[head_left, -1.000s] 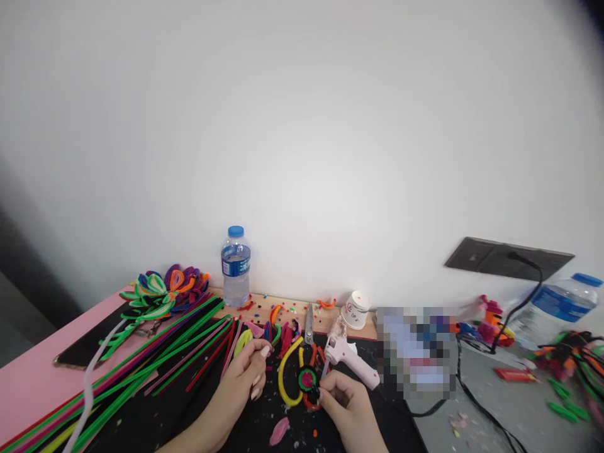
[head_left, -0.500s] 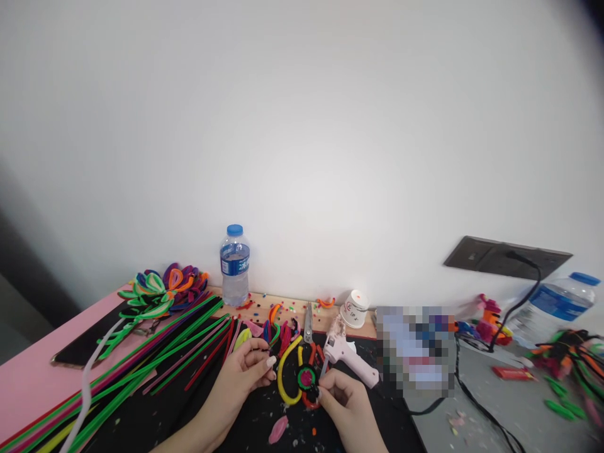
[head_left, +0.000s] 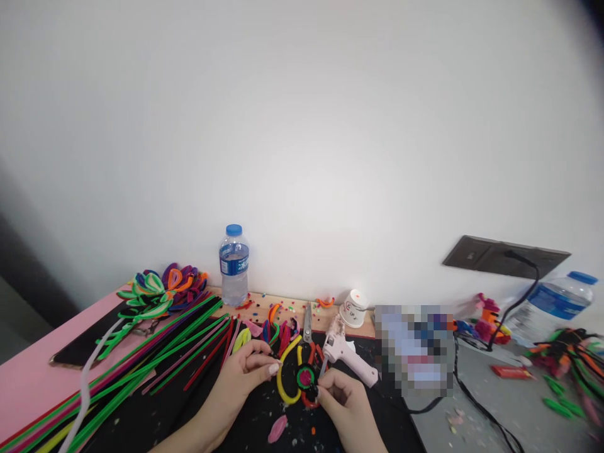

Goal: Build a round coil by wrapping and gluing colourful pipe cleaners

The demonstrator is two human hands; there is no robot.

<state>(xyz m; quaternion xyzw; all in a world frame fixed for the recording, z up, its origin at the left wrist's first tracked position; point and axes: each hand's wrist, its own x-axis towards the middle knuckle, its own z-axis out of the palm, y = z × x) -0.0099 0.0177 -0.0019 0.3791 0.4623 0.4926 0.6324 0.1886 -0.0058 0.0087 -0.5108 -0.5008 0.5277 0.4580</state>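
White wall (head_left: 302, 157) behind a littered black worktop (head_left: 248, 431)
Lower centre of frame: right hand (head_left: 346, 402), fingers pinching the edge of a round fuzzy piece (head_left: 306, 377); left hand (head_left: 248, 376), fingers narrowed near the yellow loop (head_left: 282, 387), any hold undetermined. Apparent step: steadying the piece; next move judged to need a firm right pinch, clear of the glue gun (head_left: 352, 362)

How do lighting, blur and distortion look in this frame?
Head view: the wall is brightest mid-frame, dimming toward the edges; head view: a pixelated patch hides whatever lies right of the glue gun; head view: the far-right bottle looks stretched and tilted, probably lens distortion; head view: left hand and right hand look fairly sharp.
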